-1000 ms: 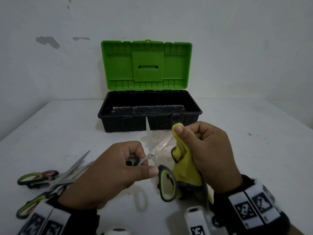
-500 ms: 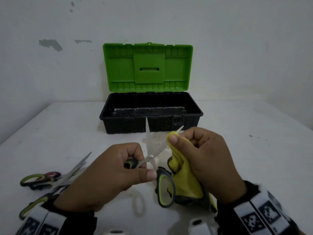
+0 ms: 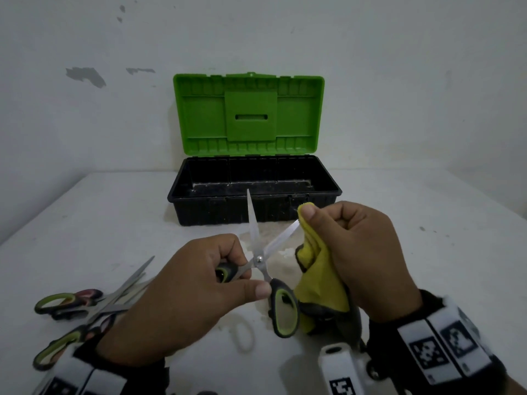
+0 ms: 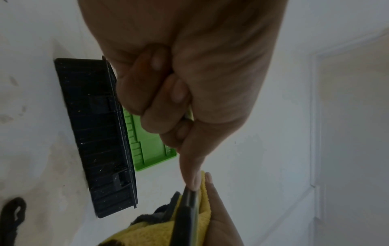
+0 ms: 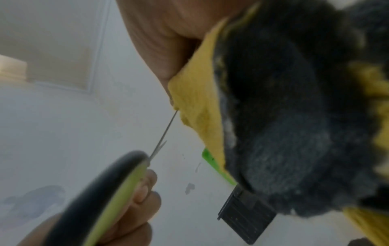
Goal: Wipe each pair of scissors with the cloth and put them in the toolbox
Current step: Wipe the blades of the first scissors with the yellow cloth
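Now left hand [image 3: 182,292] gripping open scissors [image 3: 258,259]; right hand [image 3: 362,260] pinching cloth [image 3: 319,283] on blade.

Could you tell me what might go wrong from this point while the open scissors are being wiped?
1. The right hand pinches the cloth over one blade of the open scissors; a slip could cut a finger.
2. The left hand holds one handle only, so the bare blade may swing.
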{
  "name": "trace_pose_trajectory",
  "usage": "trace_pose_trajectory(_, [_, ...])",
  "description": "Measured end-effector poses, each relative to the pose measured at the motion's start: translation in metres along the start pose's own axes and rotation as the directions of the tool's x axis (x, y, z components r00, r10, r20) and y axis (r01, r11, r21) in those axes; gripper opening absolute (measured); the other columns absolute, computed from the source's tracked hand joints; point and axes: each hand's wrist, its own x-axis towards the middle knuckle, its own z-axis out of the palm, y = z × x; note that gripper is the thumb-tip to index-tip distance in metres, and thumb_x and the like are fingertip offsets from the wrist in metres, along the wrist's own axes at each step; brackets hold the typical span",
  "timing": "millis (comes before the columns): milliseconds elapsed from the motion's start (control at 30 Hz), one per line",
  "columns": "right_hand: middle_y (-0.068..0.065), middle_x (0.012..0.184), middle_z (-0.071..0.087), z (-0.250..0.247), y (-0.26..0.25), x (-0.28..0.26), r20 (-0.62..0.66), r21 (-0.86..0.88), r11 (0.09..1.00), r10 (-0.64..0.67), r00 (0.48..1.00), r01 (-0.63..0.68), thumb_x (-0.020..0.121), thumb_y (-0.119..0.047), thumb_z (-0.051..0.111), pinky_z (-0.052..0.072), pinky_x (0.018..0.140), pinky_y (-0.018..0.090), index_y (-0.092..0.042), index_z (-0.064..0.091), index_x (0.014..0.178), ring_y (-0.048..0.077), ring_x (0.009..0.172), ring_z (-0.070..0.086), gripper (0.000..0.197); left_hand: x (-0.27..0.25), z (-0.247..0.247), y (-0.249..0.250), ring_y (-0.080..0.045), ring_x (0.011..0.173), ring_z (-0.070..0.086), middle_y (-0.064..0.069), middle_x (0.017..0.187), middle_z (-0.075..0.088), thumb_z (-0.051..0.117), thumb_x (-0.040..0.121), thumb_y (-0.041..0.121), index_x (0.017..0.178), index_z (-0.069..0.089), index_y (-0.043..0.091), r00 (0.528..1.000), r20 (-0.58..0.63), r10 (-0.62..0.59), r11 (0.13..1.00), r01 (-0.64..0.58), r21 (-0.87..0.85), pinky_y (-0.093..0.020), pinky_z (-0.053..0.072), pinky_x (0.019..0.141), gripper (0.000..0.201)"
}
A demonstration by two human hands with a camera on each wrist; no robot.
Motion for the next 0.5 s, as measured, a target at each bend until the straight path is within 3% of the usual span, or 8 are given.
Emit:
trace_pose_trajectory(133, [0.008,0.053,0.068,0.004,0.001,-0.005,0.057,-0.022,1.0,0.017,0.998,-0.016,0.085,-0.031,0.074,0.053,0.049,0.022,-0.008,0.068,0.069,0.015,0.047,0.066,0.029,-0.002,-0.003,0.002,-0.003,0.045,0.044,0.008,0.052,0.055,0.083,0.059,0.044,0.071,0.06,0.026,1.0,-0.009,-0.004,0.999,0.005,0.049,-0.016,0.04,0.048,0.031])
trace_pose_trajectory(233, [0.008,0.054,0.068,-0.002,0.005,0.003,0.019,-0.063,0.998,0.023,1.0,-0.022,0.084,-0.035,0.074,0.055,0.052,0.023,-0.007,0.068,0.067,0.011,0.047,0.063,0.034,-0.002,0.0,0.002,-0.004,0.045,0.043,0.008,0.052,0.054,0.084,0.063,0.041,0.068,0.059,0.028,1.0,-0.027,-0.002,0.994,0.005,0.113,-0.015,0.039,0.047,0.029])
trace_pose_trajectory(333, [0.012,0.057,0.068,-0.011,0.008,0.012,-0.024,-0.049,0.997,0.06,0.998,-0.061,0.085,-0.036,0.073,0.056,0.053,0.028,-0.006,0.066,0.065,0.017,0.05,0.064,0.037,0.001,0.002,-0.001,-0.003,0.045,0.042,0.01,0.052,0.053,0.084,0.066,0.04,0.065,0.057,0.024,0.998,0.009,-0.062,0.988,0.06,0.141,-0.015,0.038,0.046,0.031])
trace_pose_trajectory(433, [0.011,0.057,0.068,-0.025,0.014,0.014,-0.062,-0.032,0.992,0.122,0.991,-0.124,0.085,-0.037,0.072,0.053,0.051,0.03,-0.008,0.065,0.062,0.02,0.05,0.064,0.038,0.003,-0.001,-0.008,0.0,0.049,0.049,0.01,0.061,0.06,0.079,0.072,0.042,0.075,0.061,0.027,0.989,0.039,-0.142,0.978,0.134,0.163,-0.015,0.039,0.049,0.024])
trace_pose_trajectory(500, [0.013,0.059,0.07,-0.036,0.018,0.014,-0.071,-0.056,0.986,0.152,0.986,-0.157,0.085,-0.04,0.071,0.052,0.049,0.03,-0.009,0.064,0.063,0.023,0.052,0.066,0.039,0.006,-0.004,-0.012,0.001,0.054,0.055,0.009,0.074,0.066,0.073,0.081,0.033,0.09,0.059,0.032,0.98,0.072,-0.184,0.978,0.176,0.109,-0.016,0.042,0.053,0.017])
